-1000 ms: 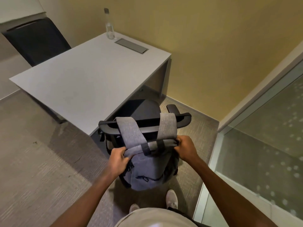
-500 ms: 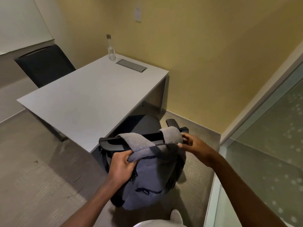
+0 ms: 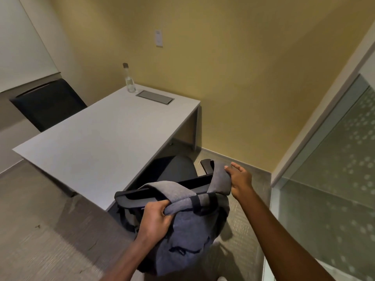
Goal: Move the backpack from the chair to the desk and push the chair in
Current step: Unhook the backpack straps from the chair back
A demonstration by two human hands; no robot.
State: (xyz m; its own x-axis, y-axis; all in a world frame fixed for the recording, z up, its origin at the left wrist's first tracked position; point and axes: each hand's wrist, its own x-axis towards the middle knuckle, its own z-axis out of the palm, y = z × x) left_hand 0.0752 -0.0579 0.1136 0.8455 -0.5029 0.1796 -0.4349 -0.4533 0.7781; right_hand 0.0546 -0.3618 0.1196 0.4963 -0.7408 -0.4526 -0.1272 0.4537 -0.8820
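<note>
A grey fabric backpack (image 3: pixel 188 234) hangs behind the back of a black office chair (image 3: pixel 174 171), with its two shoulder straps looped over the chair's top rail. My left hand (image 3: pixel 155 220) grips the left strap near the bag's top. My right hand (image 3: pixel 240 179) pinches the right strap and lifts it at the end of the rail. The chair stands at the near edge of the light grey desk (image 3: pixel 97 145), its seat partly under the desktop.
A clear water bottle (image 3: pixel 129 81) and a recessed cable hatch (image 3: pixel 155 97) sit at the desk's far end. A second black chair (image 3: pixel 48 102) stands beyond the desk at left. A frosted glass partition (image 3: pixel 332 179) closes the right side; yellow wall behind.
The view has tilted up. My right hand has moved up and to the right, pulling the right strap along the rail toward its end. My left hand keeps its grip on the left strap.
</note>
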